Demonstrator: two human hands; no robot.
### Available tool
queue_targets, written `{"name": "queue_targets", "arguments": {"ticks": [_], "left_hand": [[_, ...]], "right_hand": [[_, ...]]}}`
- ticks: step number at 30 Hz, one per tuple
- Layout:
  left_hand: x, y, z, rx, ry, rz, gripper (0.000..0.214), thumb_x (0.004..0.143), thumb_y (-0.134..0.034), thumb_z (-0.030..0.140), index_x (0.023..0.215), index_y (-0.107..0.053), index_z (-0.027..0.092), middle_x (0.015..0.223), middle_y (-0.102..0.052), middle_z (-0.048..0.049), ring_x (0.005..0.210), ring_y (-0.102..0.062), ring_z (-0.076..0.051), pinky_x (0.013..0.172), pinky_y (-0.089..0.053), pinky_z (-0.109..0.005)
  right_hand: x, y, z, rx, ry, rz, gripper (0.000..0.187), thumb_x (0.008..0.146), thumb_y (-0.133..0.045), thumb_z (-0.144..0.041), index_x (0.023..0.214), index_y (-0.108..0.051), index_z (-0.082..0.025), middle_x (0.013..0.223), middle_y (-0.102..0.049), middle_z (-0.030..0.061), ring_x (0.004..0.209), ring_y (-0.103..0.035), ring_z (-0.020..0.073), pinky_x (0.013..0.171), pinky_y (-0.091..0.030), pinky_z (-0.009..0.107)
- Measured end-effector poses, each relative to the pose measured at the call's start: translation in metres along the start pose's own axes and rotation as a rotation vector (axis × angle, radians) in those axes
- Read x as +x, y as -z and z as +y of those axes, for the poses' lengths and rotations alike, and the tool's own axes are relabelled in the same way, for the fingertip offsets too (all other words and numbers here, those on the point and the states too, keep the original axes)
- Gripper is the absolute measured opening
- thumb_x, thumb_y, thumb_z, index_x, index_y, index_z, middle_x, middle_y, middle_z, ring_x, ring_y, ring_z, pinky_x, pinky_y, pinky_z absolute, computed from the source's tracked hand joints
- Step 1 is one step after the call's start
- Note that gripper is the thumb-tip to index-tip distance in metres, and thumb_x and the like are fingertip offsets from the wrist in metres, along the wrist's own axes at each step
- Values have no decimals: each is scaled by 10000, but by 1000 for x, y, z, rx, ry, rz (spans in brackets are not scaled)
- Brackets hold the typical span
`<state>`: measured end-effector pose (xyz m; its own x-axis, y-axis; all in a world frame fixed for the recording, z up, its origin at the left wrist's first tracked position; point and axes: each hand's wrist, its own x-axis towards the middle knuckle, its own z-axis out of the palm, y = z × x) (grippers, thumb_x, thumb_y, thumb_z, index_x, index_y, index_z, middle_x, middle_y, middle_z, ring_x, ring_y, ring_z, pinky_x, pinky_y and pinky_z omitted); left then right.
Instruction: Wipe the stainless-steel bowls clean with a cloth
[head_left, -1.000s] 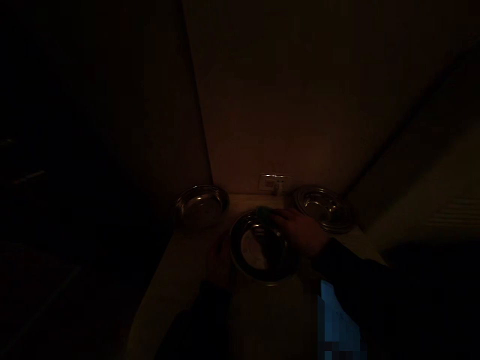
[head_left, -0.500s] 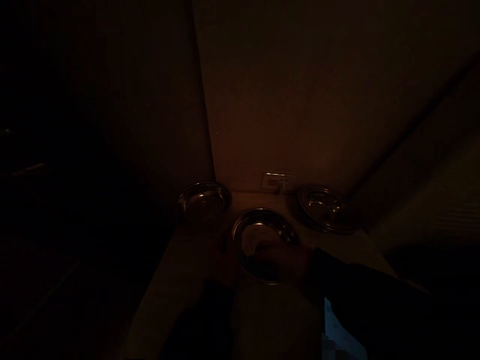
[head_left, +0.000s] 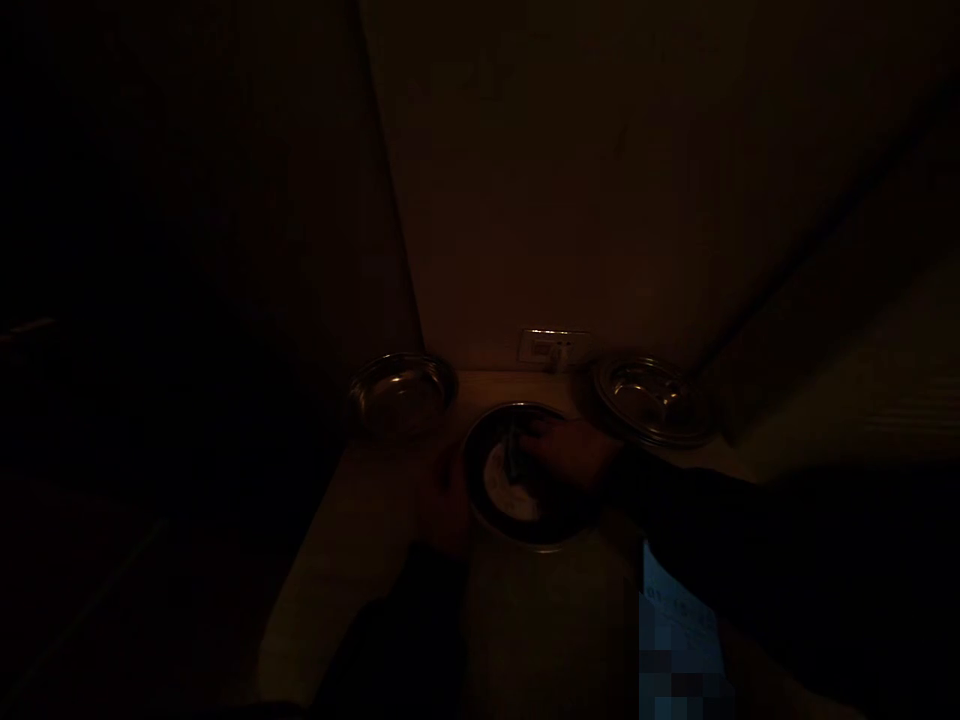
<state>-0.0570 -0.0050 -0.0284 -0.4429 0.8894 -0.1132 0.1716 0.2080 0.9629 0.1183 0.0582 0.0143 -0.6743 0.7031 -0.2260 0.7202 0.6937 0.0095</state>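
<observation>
Head view, middle dish: a round, shallow steel dish (head_left: 504, 497) on the pale counter (head_left: 367, 530), nearest of three to the person, with a dark rim and one bright patch of shine on its floor.
Head view, right hand: the right hand (head_left: 570, 455) reaches in from the right in a dark sleeve, fingers bent down together onto the far inner side of the middle dish. A small dark thing lies under the fingertips; it is too dim to tell whether they grip it.
Head view, left hand: the left hand (head_left: 444, 505) lies against the middle dish's left rim; its grasp cannot be told.
Materials and shapes: the left dish (head_left: 403, 392) and the right dish (head_left: 652, 400) are round polished metal with raised rims, set back near a plain matte wall (head_left: 570, 200). A small rectangular socket plate (head_left: 553, 346) sits between them.
Since half a second ago: the right hand has gone from the dish's near edge to its far side, baring the shiny floor.
</observation>
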Motion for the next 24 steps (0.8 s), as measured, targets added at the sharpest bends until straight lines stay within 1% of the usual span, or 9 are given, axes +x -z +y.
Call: {"name": "queue_targets", "arguments": {"ticks": [2,4,6,8,11,15,18,21,24], "left_hand": [[-1,-1,1,-14,-5,-3,353,861,-470,349,1043,-695,147,1071,-705,-113,1010,-640,-256,879,-489,-376],[-1,-2,0,-28,-1,-1,366,858,-470,371,1041,-696,150,1047,-712,-109,993,-645,-257,860,-498,-376],[-1,-3,-2,-29,-18,8,361,856,-471,361,1036,-698,145,1029,-717,-106,974,-652,-251,852,-502,-365],[0,-2,-5,-42,-60,-1,348,856,-468,330,1031,-698,135,1031,-717,-107,973,-655,-240,858,-503,-349],[2,-2,-9,-59,-95,-14,343,860,-461,301,1036,-694,121,1060,-709,-116,999,-649,-236,884,-496,-347],[2,-1,-7,-51,-67,-23,357,859,-474,323,1058,-686,117,1070,-705,-125,1010,-646,-250,873,-502,-362],[0,-2,-4,-54,-46,-52,348,862,-471,314,1057,-689,126,1054,-713,-112,988,-656,-240,855,-510,-350],[0,-2,-4,-56,-63,-49,332,860,-476,295,1052,-694,134,1073,-709,-102,1018,-647,-230,887,-499,-340],[1,-3,-7,-47,-50,-27,333,857,-480,282,1059,-690,122,1080,-705,-113,1016,-647,-233,890,-499,-348]], "right_hand": [[-16,0,-3,100,60,-106,308,817,-529,-140,1108,-616,-193,1066,-640,119,907,-642,234,733,-502,328],[-23,-1,-14,247,194,-167,325,771,-566,-113,1076,-635,-202,1075,-650,85,933,-635,201,789,-485,286],[-16,-5,-28,306,240,-95,343,773,-560,-116,1099,-624,-198,1102,-643,82,981,-616,205,815,-474,290],[-1,-7,-36,255,218,25,363,817,-528,-149,1175,-576,-188,1150,-620,99,1023,-593,220,821,-471,322],[16,-8,-29,36,146,121,303,866,-511,-202,1162,-568,-172,1128,-610,125,1036,-567,257,831,-462,383],[10,-4,-9,-151,-41,97,253,917,-403,-167,1081,-594,-148,1073,-594,163,1050,-536,286,786,-473,384],[2,0,-8,-60,-141,25,273,912,-381,-141,1104,-574,-138,1089,-580,186,1021,-553,289,769,-477,383],[8,-1,-21,42,-191,31,349,884,-446,-178,1228,-493,-146,1130,-562,187,995,-574,287,768,-477,379],[13,-6,-38,123,-114,69,449,853,-498,-211,1298,-446,-190,1162,-551,160,991,-578,271,766,-475,358]]}}
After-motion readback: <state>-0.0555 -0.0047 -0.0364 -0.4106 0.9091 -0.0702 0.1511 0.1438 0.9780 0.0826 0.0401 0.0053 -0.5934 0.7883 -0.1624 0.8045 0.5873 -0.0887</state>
